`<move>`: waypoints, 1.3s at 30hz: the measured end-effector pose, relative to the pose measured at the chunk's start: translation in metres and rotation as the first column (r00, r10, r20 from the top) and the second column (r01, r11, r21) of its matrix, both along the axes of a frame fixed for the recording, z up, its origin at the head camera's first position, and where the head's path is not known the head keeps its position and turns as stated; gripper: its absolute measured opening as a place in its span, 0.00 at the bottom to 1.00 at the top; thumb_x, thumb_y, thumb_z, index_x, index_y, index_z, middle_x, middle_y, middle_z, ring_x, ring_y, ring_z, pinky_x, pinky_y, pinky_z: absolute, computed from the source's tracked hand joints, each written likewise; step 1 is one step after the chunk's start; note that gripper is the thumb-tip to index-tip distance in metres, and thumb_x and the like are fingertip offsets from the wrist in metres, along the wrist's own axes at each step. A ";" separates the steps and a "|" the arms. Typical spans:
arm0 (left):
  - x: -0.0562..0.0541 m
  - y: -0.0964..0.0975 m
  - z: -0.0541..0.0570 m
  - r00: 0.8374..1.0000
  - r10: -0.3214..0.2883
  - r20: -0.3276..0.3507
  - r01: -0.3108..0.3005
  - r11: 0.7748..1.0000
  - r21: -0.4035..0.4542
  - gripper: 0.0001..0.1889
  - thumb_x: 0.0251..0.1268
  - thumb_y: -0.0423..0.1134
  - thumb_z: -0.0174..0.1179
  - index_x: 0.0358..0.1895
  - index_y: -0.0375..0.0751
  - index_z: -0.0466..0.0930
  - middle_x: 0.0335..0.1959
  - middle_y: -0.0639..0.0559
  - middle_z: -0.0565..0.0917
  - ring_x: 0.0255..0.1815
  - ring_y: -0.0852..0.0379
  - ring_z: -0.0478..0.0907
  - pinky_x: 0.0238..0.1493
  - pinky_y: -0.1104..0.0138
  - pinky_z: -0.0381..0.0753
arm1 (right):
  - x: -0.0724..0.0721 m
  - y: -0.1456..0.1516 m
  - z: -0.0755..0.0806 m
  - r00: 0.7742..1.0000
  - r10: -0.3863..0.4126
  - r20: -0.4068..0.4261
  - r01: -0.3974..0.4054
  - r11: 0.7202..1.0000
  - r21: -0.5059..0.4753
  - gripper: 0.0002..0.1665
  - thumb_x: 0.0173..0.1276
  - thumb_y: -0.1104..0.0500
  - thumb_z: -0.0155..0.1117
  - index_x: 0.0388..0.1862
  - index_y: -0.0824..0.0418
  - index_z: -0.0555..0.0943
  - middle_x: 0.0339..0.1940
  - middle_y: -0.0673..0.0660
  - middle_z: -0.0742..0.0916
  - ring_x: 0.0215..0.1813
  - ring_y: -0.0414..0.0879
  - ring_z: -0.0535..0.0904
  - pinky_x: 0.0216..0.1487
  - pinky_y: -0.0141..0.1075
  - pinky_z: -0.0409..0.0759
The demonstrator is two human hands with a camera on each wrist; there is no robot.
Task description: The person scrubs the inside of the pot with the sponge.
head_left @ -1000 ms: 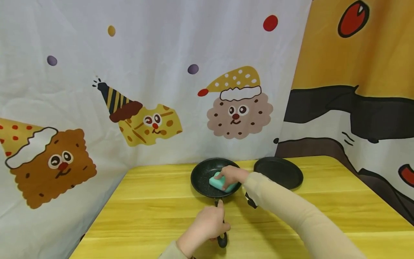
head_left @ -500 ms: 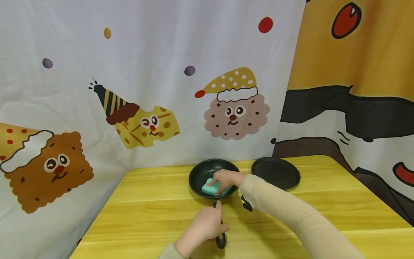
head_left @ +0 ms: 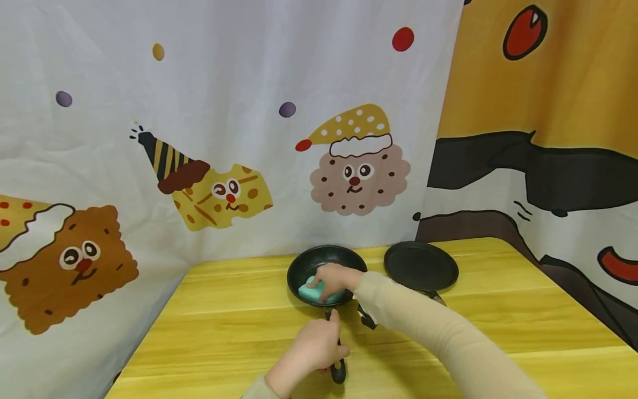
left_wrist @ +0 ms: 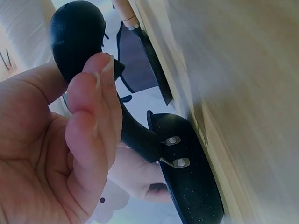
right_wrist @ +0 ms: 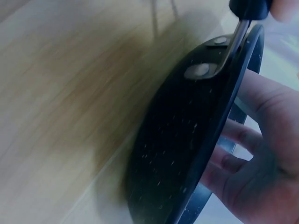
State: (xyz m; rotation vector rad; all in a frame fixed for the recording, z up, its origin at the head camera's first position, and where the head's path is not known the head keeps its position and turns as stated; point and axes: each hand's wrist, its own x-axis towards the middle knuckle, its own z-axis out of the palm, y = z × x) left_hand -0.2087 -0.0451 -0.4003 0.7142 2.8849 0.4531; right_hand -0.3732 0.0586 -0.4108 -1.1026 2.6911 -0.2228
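Note:
A black speckled frying pan (head_left: 297, 270) stands on the table with its handle toward me. My left hand (head_left: 317, 342) grips the black handle (head_left: 339, 372), index finger stretched along it toward the pan. In the left wrist view, the fingers of my left hand (left_wrist: 93, 121) curl round the handle (left_wrist: 140, 135). Inside the pan, my right hand (head_left: 335, 279) holds a turquoise sponge (head_left: 309, 292) against the near left part of the bottom. The right wrist view shows my right hand (right_wrist: 268, 154) reaching over the rim of the pan (right_wrist: 177, 140); the sponge is hidden there.
A flat round black pan (head_left: 421, 266) lies to the right, its handle mostly behind my right sleeve (head_left: 428, 316). A small black and silver piece (head_left: 368, 319) shows beside that sleeve. The wooden table (head_left: 224, 327) ends at a printed curtain (head_left: 239, 111).
My right hand has slid the sponge from the right side of the pan's inside toward the near left. My left hand keeps its grip on the handle. The head view has shifted slightly.

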 end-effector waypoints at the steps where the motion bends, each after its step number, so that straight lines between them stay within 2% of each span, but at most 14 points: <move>1: 0.000 0.000 0.000 1.000 0.003 0.002 -0.003 1.000 -0.004 0.38 0.62 0.46 0.63 0.67 0.23 0.64 0.02 0.59 0.67 0.02 0.65 0.66 0.10 0.71 0.69 | 0.000 -0.002 0.000 1.000 -0.015 0.000 0.015 1.000 0.002 0.29 0.57 0.52 0.77 0.59 0.48 0.82 0.39 0.47 0.87 0.25 0.37 0.71 0.30 0.27 0.70; 3: 0.000 0.001 0.000 1.000 0.007 0.005 -0.007 1.000 -0.017 0.38 0.62 0.46 0.63 0.68 0.23 0.63 0.01 0.59 0.68 0.02 0.64 0.66 0.11 0.71 0.69 | 0.000 -0.007 0.000 0.999 -0.037 -0.004 0.037 0.999 0.010 0.30 0.56 0.50 0.77 0.59 0.48 0.82 0.45 0.49 0.87 0.33 0.40 0.78 0.35 0.28 0.75; 5: -0.001 0.002 0.000 1.000 0.010 0.002 -0.009 1.000 -0.029 0.38 0.62 0.47 0.63 0.68 0.23 0.63 0.01 0.59 0.68 0.02 0.64 0.66 0.11 0.71 0.68 | -0.001 -0.011 -0.002 0.998 -0.061 -0.008 0.061 0.998 0.021 0.31 0.56 0.48 0.77 0.60 0.47 0.82 0.54 0.49 0.85 0.44 0.44 0.81 0.42 0.31 0.79; 10: -0.001 0.004 -0.002 1.000 0.012 -0.005 -0.012 0.999 -0.047 0.38 0.61 0.46 0.62 0.68 0.23 0.63 0.01 0.59 0.68 0.02 0.64 0.65 0.09 0.70 0.67 | -0.009 -0.017 -0.006 0.994 -0.105 -0.004 0.105 0.994 0.039 0.32 0.56 0.46 0.76 0.61 0.45 0.80 0.61 0.50 0.81 0.59 0.49 0.76 0.52 0.37 0.79; 13: -0.001 0.005 -0.002 1.000 0.015 -0.009 -0.015 0.999 -0.047 0.38 0.61 0.46 0.62 0.67 0.23 0.64 0.02 0.59 0.68 0.02 0.63 0.64 0.09 0.70 0.67 | -0.013 -0.019 -0.008 0.991 -0.136 0.005 0.136 0.990 0.037 0.33 0.57 0.46 0.76 0.63 0.45 0.79 0.65 0.53 0.77 0.63 0.51 0.73 0.54 0.38 0.78; 18: -0.001 0.005 -0.002 0.999 0.011 -0.032 -0.012 0.999 -0.045 0.37 0.60 0.46 0.63 0.66 0.22 0.65 0.03 0.58 0.66 0.04 0.62 0.63 0.09 0.69 0.65 | -0.019 -0.023 -0.009 0.983 -0.184 0.004 0.184 0.982 0.031 0.33 0.57 0.47 0.76 0.63 0.45 0.79 0.67 0.55 0.76 0.65 0.53 0.72 0.55 0.39 0.77; 23: 0.000 0.005 -0.002 1.000 0.018 -0.023 -0.019 0.999 -0.040 0.37 0.61 0.46 0.63 0.66 0.22 0.65 0.02 0.57 0.66 0.05 0.60 0.63 0.09 0.69 0.64 | -0.025 -0.026 -0.009 0.974 -0.226 0.015 0.226 0.974 0.012 0.33 0.58 0.49 0.75 0.64 0.45 0.79 0.66 0.54 0.76 0.64 0.52 0.72 0.53 0.38 0.77; 28: -0.001 0.006 -0.002 0.999 0.031 -0.031 -0.033 0.998 -0.059 0.38 0.60 0.47 0.63 0.67 0.23 0.64 0.04 0.56 0.68 0.10 0.59 0.66 0.13 0.68 0.68 | -0.031 -0.026 -0.008 0.951 -0.303 0.061 0.304 0.952 -0.015 0.32 0.59 0.50 0.74 0.64 0.44 0.78 0.68 0.53 0.75 0.63 0.51 0.73 0.46 0.37 0.77; 31: -0.002 0.005 -0.002 0.999 0.032 -0.027 -0.033 0.998 -0.058 0.38 0.61 0.47 0.63 0.68 0.23 0.64 0.05 0.55 0.69 0.10 0.58 0.66 0.13 0.68 0.68 | -0.036 -0.025 -0.007 0.935 -0.345 0.081 0.348 0.937 -0.021 0.32 0.60 0.49 0.74 0.64 0.42 0.78 0.69 0.52 0.74 0.62 0.50 0.74 0.44 0.37 0.77; 39: -0.002 0.007 -0.002 0.999 0.037 -0.010 -0.038 0.997 -0.073 0.38 0.61 0.48 0.62 0.68 0.24 0.64 0.05 0.55 0.69 0.10 0.58 0.67 0.13 0.68 0.68 | -0.045 -0.014 -0.010 0.903 -0.410 0.125 0.417 0.908 -0.035 0.33 0.60 0.47 0.73 0.66 0.41 0.76 0.70 0.51 0.73 0.63 0.52 0.73 0.47 0.40 0.77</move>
